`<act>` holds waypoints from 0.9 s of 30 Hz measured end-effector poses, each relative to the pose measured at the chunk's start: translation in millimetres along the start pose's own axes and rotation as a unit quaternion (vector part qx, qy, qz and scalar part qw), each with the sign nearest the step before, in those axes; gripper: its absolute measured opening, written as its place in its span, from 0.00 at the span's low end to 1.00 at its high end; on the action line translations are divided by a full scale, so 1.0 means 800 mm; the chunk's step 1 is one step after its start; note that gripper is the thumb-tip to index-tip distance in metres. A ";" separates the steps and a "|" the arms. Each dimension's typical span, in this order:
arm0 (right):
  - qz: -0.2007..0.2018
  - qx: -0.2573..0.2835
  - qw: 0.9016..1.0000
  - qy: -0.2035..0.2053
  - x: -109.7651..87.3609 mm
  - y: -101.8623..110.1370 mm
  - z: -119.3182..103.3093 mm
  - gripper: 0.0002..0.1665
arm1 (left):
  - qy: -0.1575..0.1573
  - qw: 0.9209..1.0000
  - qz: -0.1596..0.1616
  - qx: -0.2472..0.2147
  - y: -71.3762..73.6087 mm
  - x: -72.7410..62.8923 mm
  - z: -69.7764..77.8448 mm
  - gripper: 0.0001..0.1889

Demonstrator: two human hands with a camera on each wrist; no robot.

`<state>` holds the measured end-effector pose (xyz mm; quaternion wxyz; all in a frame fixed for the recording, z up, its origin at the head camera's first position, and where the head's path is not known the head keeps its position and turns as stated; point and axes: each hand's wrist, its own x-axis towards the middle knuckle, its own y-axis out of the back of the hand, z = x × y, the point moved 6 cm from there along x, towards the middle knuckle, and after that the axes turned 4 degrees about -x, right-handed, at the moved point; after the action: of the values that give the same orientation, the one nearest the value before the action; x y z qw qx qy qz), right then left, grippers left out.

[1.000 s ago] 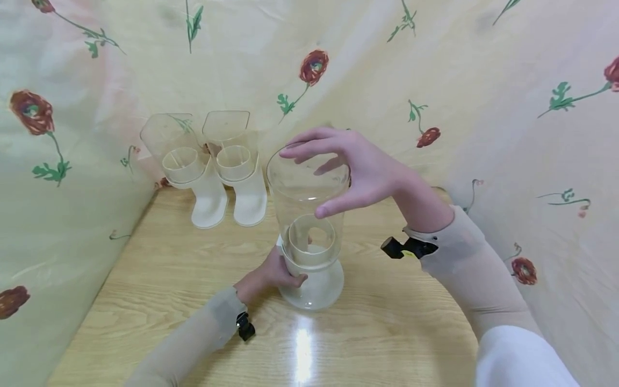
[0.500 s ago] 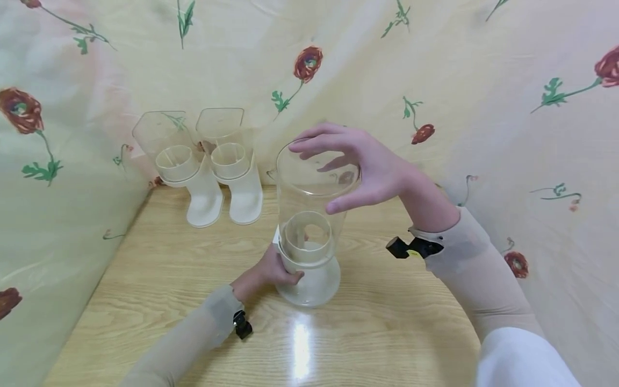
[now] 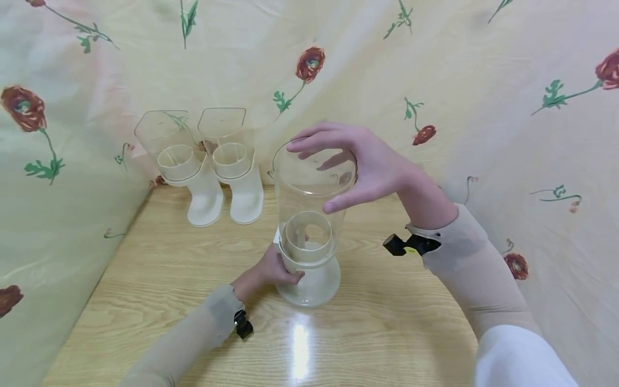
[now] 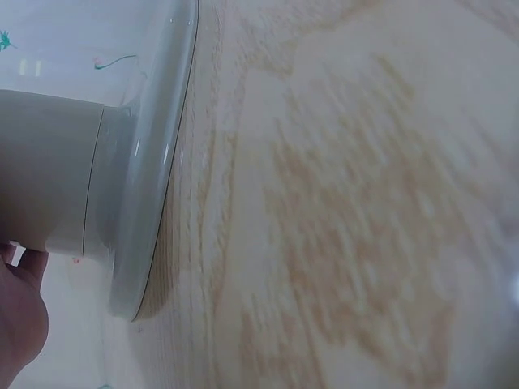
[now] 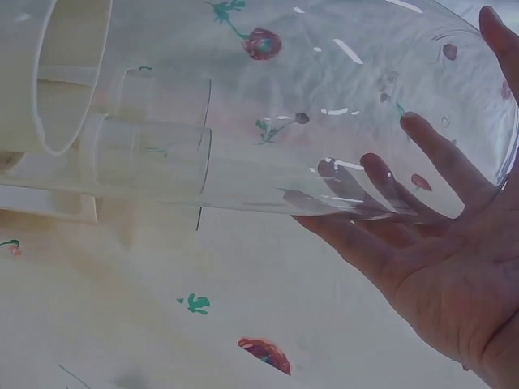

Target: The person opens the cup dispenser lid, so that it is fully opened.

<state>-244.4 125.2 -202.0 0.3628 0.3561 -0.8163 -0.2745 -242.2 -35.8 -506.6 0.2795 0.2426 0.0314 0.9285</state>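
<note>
A tall clear canister (image 3: 309, 201) stands in a white stand (image 3: 311, 287) that has a ring-shaped collar and a round foot. My left hand (image 3: 274, 267) grips the stand just below the collar, its thumb across the front. From the left wrist view, the foot (image 4: 154, 162) sits flat on the wood and the column (image 4: 49, 170) rises from it. My right hand (image 3: 365, 166) holds the canister around its top, thumb at the near side and fingers spread over the far side. Through the clear wall in the right wrist view, several fingertips (image 5: 418, 126) show.
Two similar dispensers, with white curved stands (image 3: 205, 201) (image 3: 245, 199) and clear flat-sided containers, stand side by side at the back left. The wood-grain table (image 3: 387, 317) meets flower-printed cloth (image 3: 479, 123) along its back and sides.
The canister's top has shifted slightly right together with my right hand, while the stand's foot stays put. My left hand keeps its grip. The head view has moved a little.
</note>
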 end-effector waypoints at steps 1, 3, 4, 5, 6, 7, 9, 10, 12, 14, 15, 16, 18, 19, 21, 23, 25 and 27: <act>-0.002 -0.003 1.000 -0.002 0.002 -0.001 -0.001 0.53 | -0.003 1.000 0.000 0.002 0.000 0.000 0.000 0.51; -0.005 -0.010 1.000 -0.004 0.005 -0.002 -0.003 0.52 | -0.007 1.000 0.000 0.008 0.000 0.000 0.000 0.51; -0.007 -0.013 1.000 -0.004 0.006 -0.002 -0.004 0.52 | -0.007 1.000 -0.001 0.010 0.000 -0.001 0.000 0.51; -0.008 -0.015 1.000 -0.004 0.008 -0.002 -0.005 0.52 | -0.007 1.000 -0.002 0.013 0.000 -0.001 -0.001 0.50; -0.010 -0.016 1.000 -0.005 0.009 -0.002 -0.005 0.52 | -0.006 1.000 -0.003 0.016 0.000 -0.001 -0.002 0.50; -0.011 -0.016 1.000 -0.005 0.009 -0.002 -0.006 0.52 | -0.003 1.000 -0.004 0.018 0.000 -0.001 -0.002 0.50; -0.010 -0.018 1.000 -0.005 0.009 -0.002 -0.006 0.52 | 0.002 1.000 -0.006 0.016 0.000 -0.001 -0.005 0.50; -0.009 -0.018 1.000 -0.005 0.009 -0.001 -0.007 0.52 | 0.005 1.000 -0.006 0.015 0.000 -0.001 -0.006 0.50; -0.006 -0.014 1.000 -0.005 0.007 0.000 -0.006 0.52 | 0.004 1.000 -0.006 0.019 0.001 -0.001 -0.007 0.50; 0.000 -0.003 1.000 -0.006 0.004 0.003 -0.005 0.51 | 0.003 1.000 -0.005 0.021 0.001 -0.001 -0.007 0.49; 0.003 0.007 1.000 -0.006 0.002 0.004 -0.003 0.52 | 0.003 1.000 -0.005 0.023 0.001 -0.001 -0.007 0.49; 0.006 0.019 1.000 -0.009 -0.001 0.006 -0.001 0.52 | 0.003 1.000 -0.006 0.024 0.000 -0.001 -0.006 0.49; 0.015 0.043 0.999 -0.012 -0.004 0.011 0.002 0.52 | -0.001 1.000 -0.007 0.028 0.001 -0.001 -0.004 0.49; 0.018 0.052 0.998 -0.014 -0.006 0.013 0.004 0.52 | 0.002 1.000 -0.006 0.028 0.001 -0.001 -0.003 0.49; 0.023 0.063 0.998 -0.016 -0.007 0.016 0.008 0.52 | 0.003 1.000 -0.004 0.030 0.003 -0.001 0.000 0.48; 0.024 0.064 0.998 -0.016 -0.005 0.017 0.009 0.51 | 0.000 0.999 -0.003 0.033 0.004 -0.001 0.001 0.48; 0.020 0.061 0.998 -0.016 -0.004 0.016 0.010 0.52 | 0.003 1.000 -0.003 0.030 0.004 -0.001 0.000 0.49; 0.018 0.056 0.998 -0.016 -0.004 0.015 0.011 0.52 | 0.003 1.000 -0.005 0.027 0.002 -0.001 -0.001 0.48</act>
<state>-254.3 136.4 -199.9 0.3340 0.3571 -0.8422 -0.2272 -242.7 -37.8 -507.5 0.2769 0.2471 0.0589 0.9267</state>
